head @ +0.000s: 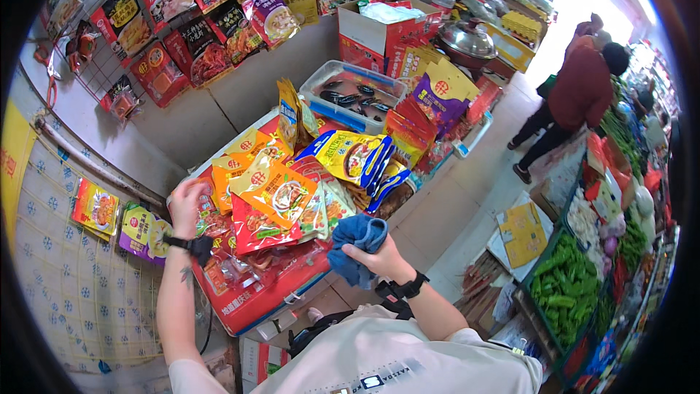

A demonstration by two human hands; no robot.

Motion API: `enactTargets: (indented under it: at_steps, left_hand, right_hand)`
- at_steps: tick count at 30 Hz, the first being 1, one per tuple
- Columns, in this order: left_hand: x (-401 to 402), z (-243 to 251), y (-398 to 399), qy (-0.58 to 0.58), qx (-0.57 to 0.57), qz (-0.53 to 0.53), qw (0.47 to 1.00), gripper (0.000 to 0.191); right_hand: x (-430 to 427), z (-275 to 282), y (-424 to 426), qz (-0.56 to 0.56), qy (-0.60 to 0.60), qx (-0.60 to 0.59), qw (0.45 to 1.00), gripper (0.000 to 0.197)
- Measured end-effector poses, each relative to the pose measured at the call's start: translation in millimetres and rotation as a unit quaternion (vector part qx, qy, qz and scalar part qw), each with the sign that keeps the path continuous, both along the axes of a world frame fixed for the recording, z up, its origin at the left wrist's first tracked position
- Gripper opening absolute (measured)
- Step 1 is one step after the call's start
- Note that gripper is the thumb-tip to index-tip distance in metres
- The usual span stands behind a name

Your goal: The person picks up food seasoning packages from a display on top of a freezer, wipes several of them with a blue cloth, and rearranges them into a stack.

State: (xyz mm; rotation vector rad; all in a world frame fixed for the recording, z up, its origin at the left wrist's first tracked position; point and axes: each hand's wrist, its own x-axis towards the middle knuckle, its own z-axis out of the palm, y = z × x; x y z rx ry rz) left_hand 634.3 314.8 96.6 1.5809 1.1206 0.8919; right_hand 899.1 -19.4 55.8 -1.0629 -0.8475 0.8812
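Observation:
My right hand (385,260) grips a bunched blue cloth (355,249) in front of the red-topped table (257,298). My left hand (188,202) is at the table's left end, beside a red seasoning packet (210,221). Its fingers are bent and somewhat blurred, and I cannot tell whether they grasp that packet. Between my hands lies a loose pile of packets, with an orange seasoning packet (276,189) on top and a red packet (257,230) partly under it. Just behind the blue cloth sits a stack of yellow-and-blue packets (355,158).
A clear plastic bin (317,93) of dark packets stands at the table's back, near an open cardboard box (361,38). Hanging packets (210,46) line a wire rack. A person in a dark red top (579,85) bends in the aisle, beside a crate of green peppers (566,282).

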Motion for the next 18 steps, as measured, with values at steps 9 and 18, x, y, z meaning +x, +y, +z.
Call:
enactTargets:
  at_steps: [9, 18]
  left_hand:
    - [276, -15, -81, 0.053, -0.032, -0.169, 0.984, 0.024]
    - [426, -77, -105, 0.131, 0.008, -0.228, 0.965, 0.032]
  right_hand:
    - [139, -10, -40, 0.0, 0.009, 0.002, 1.0, 0.036]
    - [193, -36, -84, -0.085, 0.125, -0.041, 0.988, 0.04]
